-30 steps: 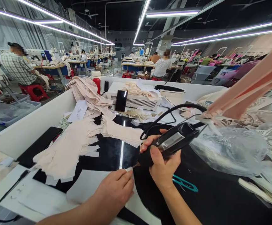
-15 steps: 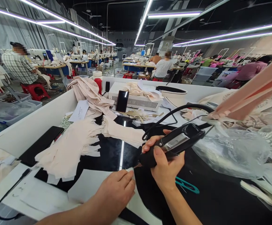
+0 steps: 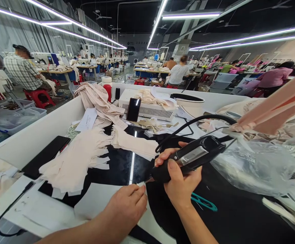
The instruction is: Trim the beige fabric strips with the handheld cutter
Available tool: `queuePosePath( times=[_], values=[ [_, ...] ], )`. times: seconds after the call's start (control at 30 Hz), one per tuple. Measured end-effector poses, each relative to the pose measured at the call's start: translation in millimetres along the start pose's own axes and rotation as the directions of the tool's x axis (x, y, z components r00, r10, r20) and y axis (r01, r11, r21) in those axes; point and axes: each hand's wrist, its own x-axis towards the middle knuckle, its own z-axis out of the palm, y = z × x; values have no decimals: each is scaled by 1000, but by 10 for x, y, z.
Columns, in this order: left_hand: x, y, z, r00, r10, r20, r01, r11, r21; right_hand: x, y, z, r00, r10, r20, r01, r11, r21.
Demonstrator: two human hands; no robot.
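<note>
Apparent step: working a black, silver-panelled cylindrical corded tool at a small white flat piece (material unclear) pinched by the left hand; the next move calls for steadiness. Beyond a teal looped implement, the right hand grips the tool, long axis slanting, tip toward the left hand.

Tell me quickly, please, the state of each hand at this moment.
Left hand: closed, pinching a small white piece, too small to identify.
Right hand: closed, holding a black corded handheld tool.
</note>
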Motion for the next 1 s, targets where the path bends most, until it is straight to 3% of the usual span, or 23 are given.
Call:
queuePosePath(
  times=[0.43,0.7,1.0],
  values=[
    [-14,5,77,998,-39,50,41,998,-48,-32,14,24,1000,17,0,-17,1000,-18],
    [48,2,-46,998,-61,30,62,996,-64,-76,40,64,1000,20,24,-20,1000,7],
    [50,-5,-45,996,-50,78,56,995,-79,-45,-8,60,1000,26,14,-26,1000,0]
  ],
)
